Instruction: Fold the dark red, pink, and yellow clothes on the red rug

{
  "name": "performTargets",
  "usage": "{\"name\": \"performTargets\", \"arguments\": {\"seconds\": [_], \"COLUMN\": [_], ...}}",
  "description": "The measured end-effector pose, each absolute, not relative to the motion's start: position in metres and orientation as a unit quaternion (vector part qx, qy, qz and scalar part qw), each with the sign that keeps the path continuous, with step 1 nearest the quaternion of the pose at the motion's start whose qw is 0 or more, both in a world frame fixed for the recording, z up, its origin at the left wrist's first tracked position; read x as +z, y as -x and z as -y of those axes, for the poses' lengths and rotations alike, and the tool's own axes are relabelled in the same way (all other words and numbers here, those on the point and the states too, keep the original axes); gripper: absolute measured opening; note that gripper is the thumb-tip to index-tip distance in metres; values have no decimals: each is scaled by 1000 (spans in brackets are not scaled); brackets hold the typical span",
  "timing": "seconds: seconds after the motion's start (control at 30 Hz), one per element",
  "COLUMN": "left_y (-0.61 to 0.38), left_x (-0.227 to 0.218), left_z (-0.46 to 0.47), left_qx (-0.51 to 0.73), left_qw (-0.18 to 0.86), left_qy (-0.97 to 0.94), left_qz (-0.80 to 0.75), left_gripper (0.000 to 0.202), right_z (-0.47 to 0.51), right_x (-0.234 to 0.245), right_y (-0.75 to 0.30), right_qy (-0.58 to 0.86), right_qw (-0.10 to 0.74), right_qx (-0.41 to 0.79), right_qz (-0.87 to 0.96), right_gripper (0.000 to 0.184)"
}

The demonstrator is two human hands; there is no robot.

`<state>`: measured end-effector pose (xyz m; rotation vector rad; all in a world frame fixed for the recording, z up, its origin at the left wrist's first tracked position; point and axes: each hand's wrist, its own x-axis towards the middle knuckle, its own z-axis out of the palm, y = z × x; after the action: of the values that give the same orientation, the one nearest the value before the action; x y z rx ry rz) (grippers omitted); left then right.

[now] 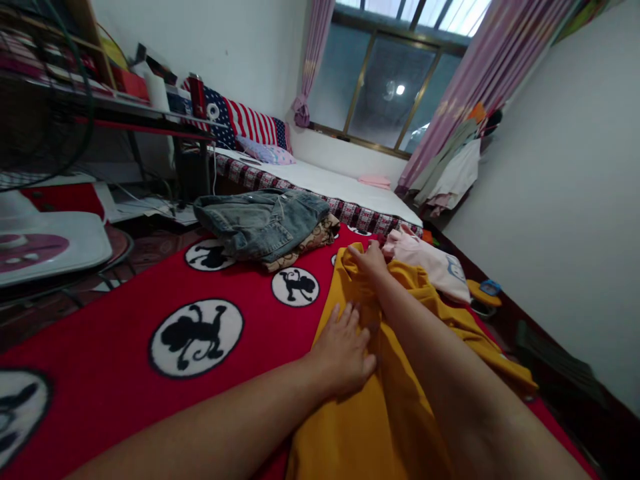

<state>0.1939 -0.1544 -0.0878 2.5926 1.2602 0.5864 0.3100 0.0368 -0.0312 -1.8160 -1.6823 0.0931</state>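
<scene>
A mustard-yellow garment [350, 427], with a long sleeve-like part [480, 340] stretching to the right, lies spread on a red blanket [260, 340] printed with black figures in white circles. My left hand [343, 350] rests flat on the yellow cloth, fingers spread. Farther up, at the garment's far end, my right hand [371, 261] has its fingers closed on the bunched fabric; part of its grip is hidden. Just beyond that hand lies a pale pink garment [425, 260] with a blue print.
Folded denim [270, 223] sits on a brown patterned cloth [307, 245] at the blanket's far side. A bed [320, 177] stands below the window. To the left are a cluttered desk [150, 110] and a white plastic chair [60, 243]. Clothes [450, 170] hang by the right wall.
</scene>
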Motion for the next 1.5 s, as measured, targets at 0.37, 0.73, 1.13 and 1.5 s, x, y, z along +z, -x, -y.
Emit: {"name": "performTargets", "arguments": {"seconds": [0.37, 0.73, 1.13, 1.5], "left_y": [-194, -196, -194, -195], "left_x": [-84, -90, -87, -85], "left_z": [158, 156, 156, 152], "left_qx": [211, 217, 203, 183], "left_qw": [121, 104, 102, 98], "left_qy": [-869, -873, -877, -879], "left_qz": [-431, -424, -423, -430], "left_gripper": [64, 62, 61, 62], "right_z": [-37, -65, -66, 54], "right_x": [-43, -15, -62, -34], "right_y": [-351, -332, -331, -372], "right_qy": [781, 687, 749, 560], "right_qw": [224, 200, 126, 329], "right_qx": [1, -68, -57, -75], "right_qz": [583, 696, 648, 756], "right_gripper": [36, 29, 30, 32]}}
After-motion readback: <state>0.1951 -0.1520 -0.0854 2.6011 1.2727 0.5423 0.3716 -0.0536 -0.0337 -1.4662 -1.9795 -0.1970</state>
